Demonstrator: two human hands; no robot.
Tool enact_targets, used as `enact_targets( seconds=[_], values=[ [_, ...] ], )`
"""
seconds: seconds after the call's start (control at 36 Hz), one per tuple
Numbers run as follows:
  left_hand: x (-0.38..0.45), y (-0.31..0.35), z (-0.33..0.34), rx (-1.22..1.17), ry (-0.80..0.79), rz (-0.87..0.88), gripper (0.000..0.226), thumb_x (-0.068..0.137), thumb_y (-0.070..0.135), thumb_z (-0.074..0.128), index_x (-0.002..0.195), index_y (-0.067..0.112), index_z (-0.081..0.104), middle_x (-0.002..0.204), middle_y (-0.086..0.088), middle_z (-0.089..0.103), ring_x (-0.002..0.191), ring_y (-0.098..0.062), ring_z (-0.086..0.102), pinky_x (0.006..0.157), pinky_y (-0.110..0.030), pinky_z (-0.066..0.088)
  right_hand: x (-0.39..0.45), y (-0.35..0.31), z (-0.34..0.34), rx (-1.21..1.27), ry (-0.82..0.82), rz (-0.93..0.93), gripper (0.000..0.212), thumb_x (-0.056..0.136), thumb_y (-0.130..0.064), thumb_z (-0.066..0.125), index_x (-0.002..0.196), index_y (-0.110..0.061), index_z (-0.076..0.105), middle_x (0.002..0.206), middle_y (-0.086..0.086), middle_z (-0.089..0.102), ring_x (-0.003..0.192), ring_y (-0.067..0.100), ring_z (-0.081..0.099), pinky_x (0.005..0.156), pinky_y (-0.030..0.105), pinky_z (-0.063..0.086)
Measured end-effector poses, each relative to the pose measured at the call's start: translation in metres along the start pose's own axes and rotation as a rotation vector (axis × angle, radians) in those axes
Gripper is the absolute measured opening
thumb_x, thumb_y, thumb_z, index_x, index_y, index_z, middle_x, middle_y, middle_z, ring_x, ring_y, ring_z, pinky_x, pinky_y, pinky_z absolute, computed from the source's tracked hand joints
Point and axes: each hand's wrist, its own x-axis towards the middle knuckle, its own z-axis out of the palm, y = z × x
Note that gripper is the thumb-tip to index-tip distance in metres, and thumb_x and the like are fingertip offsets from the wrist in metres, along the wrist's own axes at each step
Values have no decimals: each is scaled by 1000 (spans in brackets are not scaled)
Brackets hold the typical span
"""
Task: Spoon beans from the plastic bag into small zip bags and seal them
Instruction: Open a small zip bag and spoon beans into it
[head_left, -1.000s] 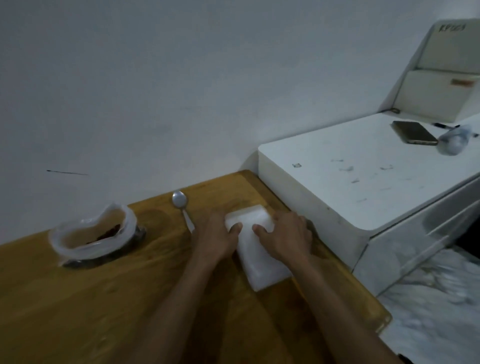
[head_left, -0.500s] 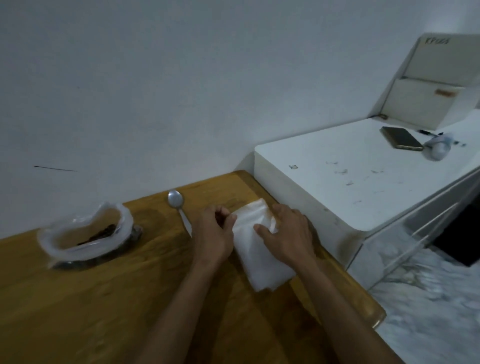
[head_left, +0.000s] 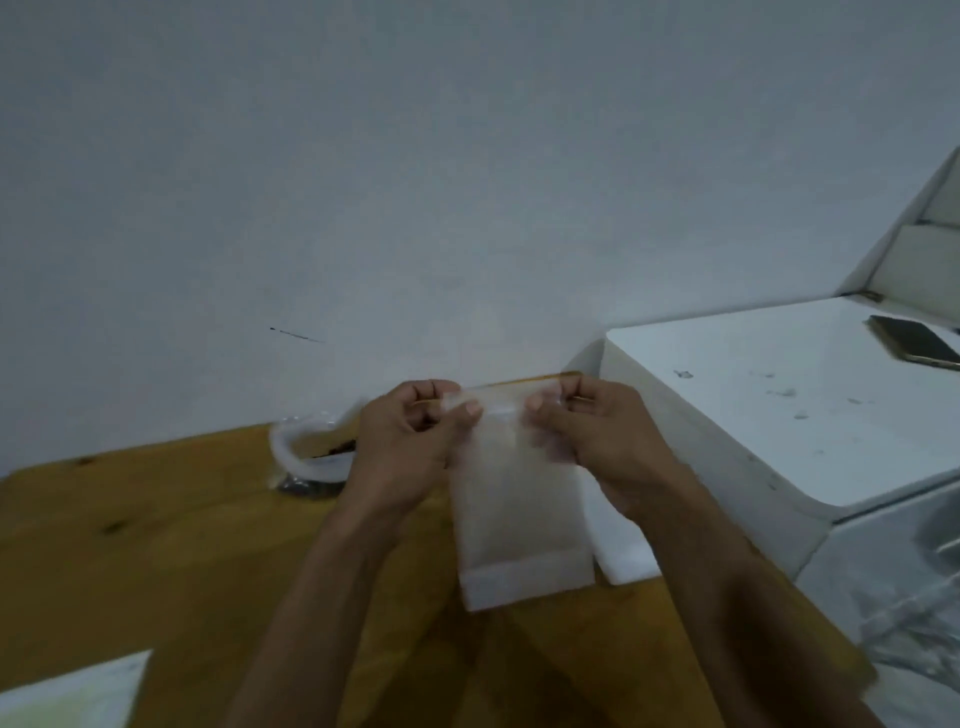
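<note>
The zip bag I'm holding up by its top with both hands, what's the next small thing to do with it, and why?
Probably pull the top strip apart to open its mouth. The left hand and right hand each pinch the top edge of the small zip bag, which hangs flat and looks empty, while the plastic bag of beans waits behind the left hand.

Wooden table (head_left: 156, 545) carries the rolled-open plastic bag (head_left: 306, 457) near the wall. A white stack of bags (head_left: 626, 564) lies beside the white cabinet (head_left: 753, 415).
</note>
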Motion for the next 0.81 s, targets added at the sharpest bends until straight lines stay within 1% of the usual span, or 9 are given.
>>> enact_targets(
  seconds=[0.14,0.22,0.28,0.33,0.44,0.5,0.58,0.67,0.81],
  values=[
    [-13,-5,-64,63,77,24,23,86,10,74,91,-10,66,84,-28,70,72,-23,62,65,-35,50,2,7,64,17,-187,1,10,86,-4,75,87,-8,66,79,7,74,68,15,69,58,26,52],
    [-19,-6,-104,126,116,25,20,84,9,76,89,-9,68,79,-24,70,68,-21,61,60,-31,49,-1,5,99,-73,-335,29,15,88,-8,74,101,-7,68,80,6,74,66,13,69,51,25,53],
    [-24,-6,-126,144,121,4,15,83,10,77,87,-4,70,77,-18,71,67,-19,64,59,-30,52,-2,5,121,-131,-424,13,8,89,-12,74,94,-8,69,82,10,73,72,17,70,60,30,59],
    [-28,-5,-142,172,163,1,11,81,10,79,84,5,70,73,-8,72,65,-16,66,57,-27,53,-2,8,138,-183,-463,-18,7,89,-16,75,83,-13,71,85,14,74,78,20,71,73,42,60],
    [-38,-3,-153,499,521,92,36,74,35,85,96,21,61,84,4,64,74,-11,59,63,-30,51,-5,18,164,-186,-421,-118,8,88,-22,76,83,-17,72,84,9,76,79,23,73,73,52,62],
    [-43,3,-151,553,593,161,33,76,47,80,84,21,60,76,5,60,68,-10,55,60,-33,48,-11,19,173,-154,-380,-152,5,90,-19,74,89,-14,71,87,8,76,83,22,75,71,48,63],
    [-46,12,-143,363,481,92,45,79,56,73,66,15,60,57,9,55,54,-6,50,55,-29,41,-17,20,180,-106,-392,-188,3,90,-10,72,92,-11,70,88,6,76,85,18,74,67,41,63],
    [-46,15,-140,169,395,12,48,80,51,74,72,4,64,60,2,58,57,-9,53,60,-30,46,-20,21,182,-29,-506,-193,10,90,-3,71,99,-7,68,88,2,76,86,13,73,72,25,57],
    [-48,8,-145,2,305,-36,30,79,35,77,75,8,67,66,-4,60,68,-19,59,74,-37,55,-24,20,178,155,-628,-8,29,88,-20,69,116,-11,69,106,6,76,103,20,72,78,36,58]
  ],
)
